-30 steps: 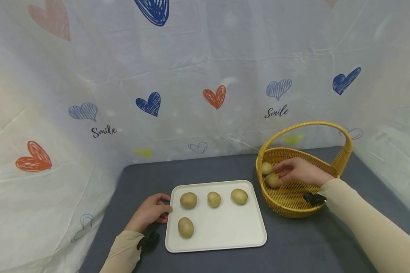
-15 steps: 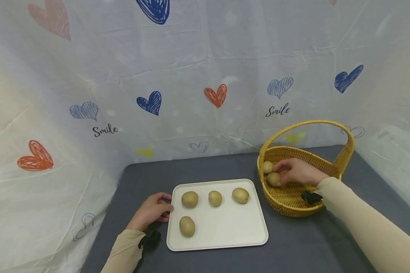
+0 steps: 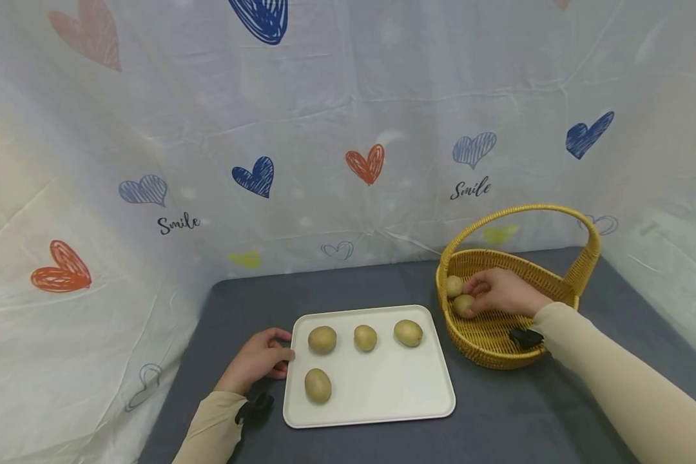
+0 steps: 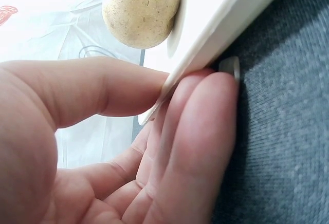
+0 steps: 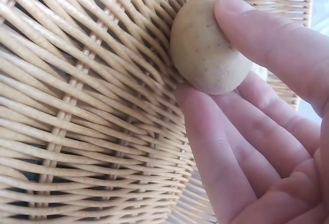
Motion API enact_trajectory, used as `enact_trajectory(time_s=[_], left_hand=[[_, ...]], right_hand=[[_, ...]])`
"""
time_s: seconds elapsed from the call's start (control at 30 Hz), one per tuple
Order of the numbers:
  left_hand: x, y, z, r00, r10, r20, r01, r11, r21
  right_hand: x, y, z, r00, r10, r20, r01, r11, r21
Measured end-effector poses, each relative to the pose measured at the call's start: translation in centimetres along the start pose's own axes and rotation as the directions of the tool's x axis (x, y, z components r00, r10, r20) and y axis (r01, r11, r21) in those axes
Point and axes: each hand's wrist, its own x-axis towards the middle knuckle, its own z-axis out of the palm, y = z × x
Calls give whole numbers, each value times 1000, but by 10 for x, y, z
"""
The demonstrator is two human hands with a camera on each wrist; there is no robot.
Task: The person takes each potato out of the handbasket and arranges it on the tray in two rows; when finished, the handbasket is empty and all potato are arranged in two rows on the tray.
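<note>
Over dark grey cloth (image 3: 354,290), pinched a potato (image 3: 462,306) in the wicker basket (image 3: 470,352) with the right hand (image 3: 503,291), clamped the white tray (image 3: 383,386) nicely by its edge with the left hand (image 3: 258,357), and arguably needed just a gentle, even squeeze to clear the second potato (image 3: 454,286) alongside!

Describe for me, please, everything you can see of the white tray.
The tray is white, smooth and rectangular, with rounded corners and a low raised rim, perhaps plastic. It lies on the dark grey table, left of the basket, bearing four potatoes: three along the far side, one nearer, at left. The left hand pinches its left edge.
</note>
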Motion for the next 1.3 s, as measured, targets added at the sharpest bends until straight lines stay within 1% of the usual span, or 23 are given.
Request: enact_trajectory(time_s=[0.17, 0.33, 0.57, 0.67, 0.8, 0.97, 1.13, 1.3], left_hand=[[-1, 0, 0, 1000, 2, 1, -2, 1000, -8], [-2, 0, 0, 1000, 0, 2, 0, 1000, 1], [-1, -1, -1, 1000, 7, 3, -7, 1000, 0], [-2, -1, -1, 1000, 8, 7, -8, 1000, -6], [-2, 0, 0, 1000, 9, 11, -8, 1000, -14], [-2, -1, 0, 1000, 5, 9, -5, 1000, -10], [-3, 1, -2, 1000, 12, 15, -12, 1000, -5], [-2, 2, -2, 1000, 12, 17, -12, 1000, -2]], right_hand=[[-5, -7, -7, 1000, -13, -28, 12, 999, -52], [-20, -18, -18, 998, -28, -61, 21, 995, -100], [-48, -42, -28, 997, 4, -81, -12, 995, -96], [-59, -53, -26, 996, -4, -88, -2, 997, -78], [-69, -63, -18, 994, -14, -106, 11, 1000, -30], [-74, -78, 0, 988, -35, -147, 37, 999, 8], [-73, -93, 24, 984, -61, -166, 77, 993, 92], [-66, -106, 53, 986, -91, -140, 114, 979, 170]])
